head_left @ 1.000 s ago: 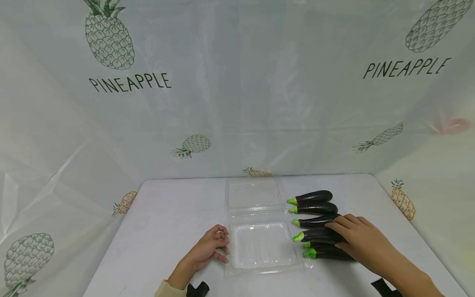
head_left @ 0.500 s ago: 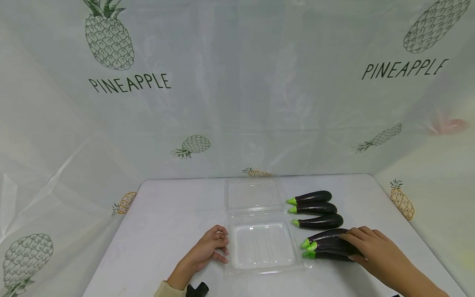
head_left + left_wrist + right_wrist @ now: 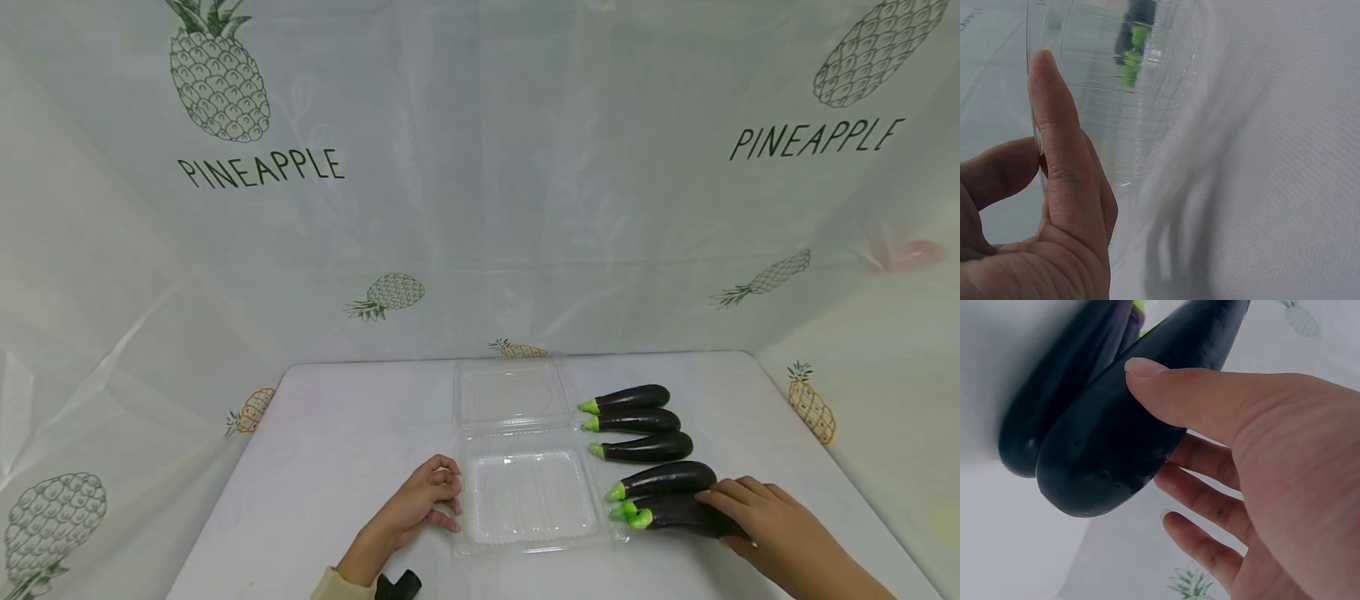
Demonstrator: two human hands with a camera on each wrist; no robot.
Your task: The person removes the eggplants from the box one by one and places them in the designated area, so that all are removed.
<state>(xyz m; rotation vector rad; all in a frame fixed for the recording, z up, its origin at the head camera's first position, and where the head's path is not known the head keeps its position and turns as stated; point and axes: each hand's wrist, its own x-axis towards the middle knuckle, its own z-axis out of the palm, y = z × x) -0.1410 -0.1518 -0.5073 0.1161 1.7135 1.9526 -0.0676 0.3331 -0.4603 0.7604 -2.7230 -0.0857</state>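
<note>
My right hand [image 3: 772,525] grips the blunt end of a dark purple eggplant [image 3: 1110,437], thumb on one side and fingers on the other. In the head view this held eggplant overlaps the nearest eggplant [image 3: 1047,406], leaving little but its green stem end showing. Just beyond lies another eggplant [image 3: 671,479], on its own. At the left edge of an opened clear plastic clamshell container [image 3: 536,542], my left hand [image 3: 423,504] pinches the rim between thumb and fingers, as the left wrist view shows.
Farther back, more eggplants [image 3: 647,447] lie in a row right of the container, green stems pointing left. The container's lid [image 3: 513,396] lies folded back toward the far table edge. A pineapple-print curtain [image 3: 480,208] surrounds the white table [image 3: 337,433].
My right hand has shifted nearer and slightly right, bringing the gripped eggplant over the nearest one. The eggplant it partly covered before now lies exposed. My left hand and the container stay put.
</note>
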